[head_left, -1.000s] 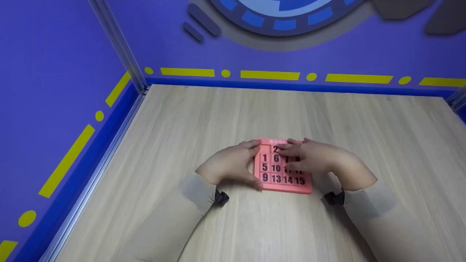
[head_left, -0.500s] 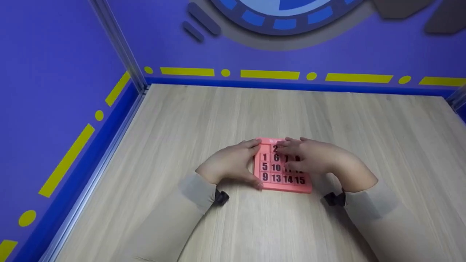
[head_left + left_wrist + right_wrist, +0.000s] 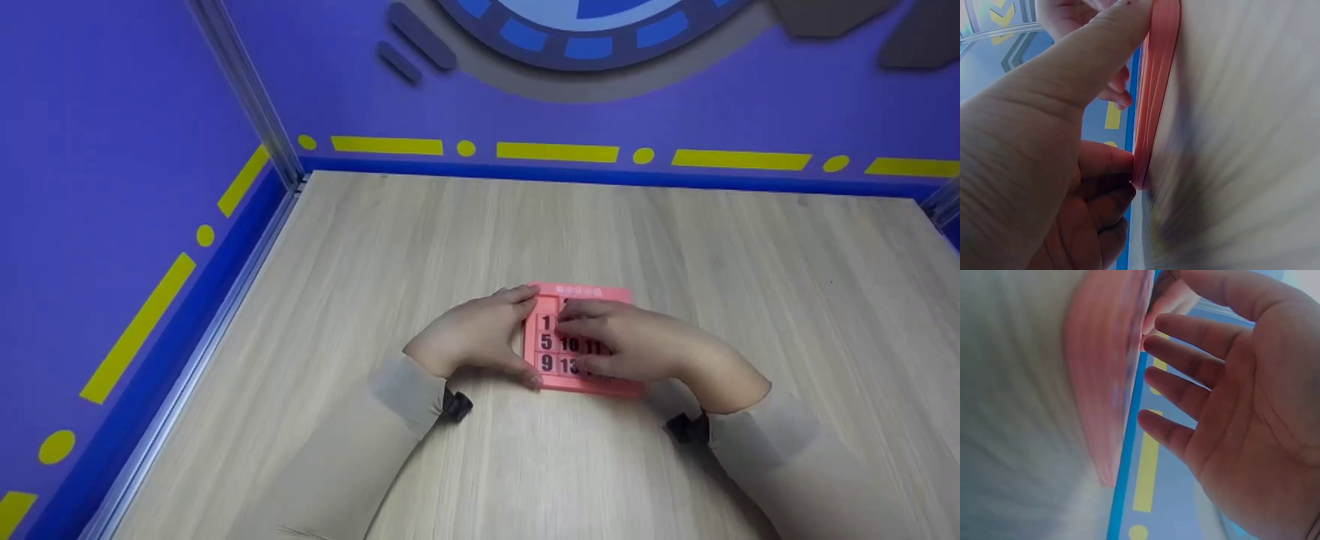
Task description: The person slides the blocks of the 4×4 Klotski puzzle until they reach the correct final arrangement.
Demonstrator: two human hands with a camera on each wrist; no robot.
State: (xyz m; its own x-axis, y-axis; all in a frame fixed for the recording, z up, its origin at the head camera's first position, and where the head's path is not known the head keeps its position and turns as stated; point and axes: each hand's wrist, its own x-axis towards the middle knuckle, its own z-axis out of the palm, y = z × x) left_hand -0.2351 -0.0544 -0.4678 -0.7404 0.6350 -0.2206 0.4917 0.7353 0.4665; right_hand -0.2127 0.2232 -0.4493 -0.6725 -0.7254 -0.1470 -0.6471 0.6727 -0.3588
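A pink number sliding puzzle [image 3: 585, 385] lies flat on the wooden table, with an unfilled slot at its far left corner. My left hand [image 3: 472, 334] holds its left side, thumb at the near corner and fingers at the far corner. In the left wrist view the thumb and a fingertip meet the puzzle's pink edge [image 3: 1157, 84]. My right hand [image 3: 637, 341] reaches over the tiles from the right, covering several numbers. The right wrist view shows its fingers [image 3: 1185, 391] spread and slightly bent, fingertips just above the tile face, nothing held. Tiles 1, 5 and 9 [image 3: 547, 364] show along the left column.
The wooden table [image 3: 420, 217] runs back to a blue wall [image 3: 675, 120] with yellow marks. Another blue panel [image 3: 112, 150] stands at the left, joined by a metal post. Both forearms wear light sleeves, with a black strap piece [image 3: 456, 405] at the left wrist.
My right hand has moved nearer and slightly left over the puzzle, uncovering the printed far rim and covering the lower right tiles. The left hand keeps its place.
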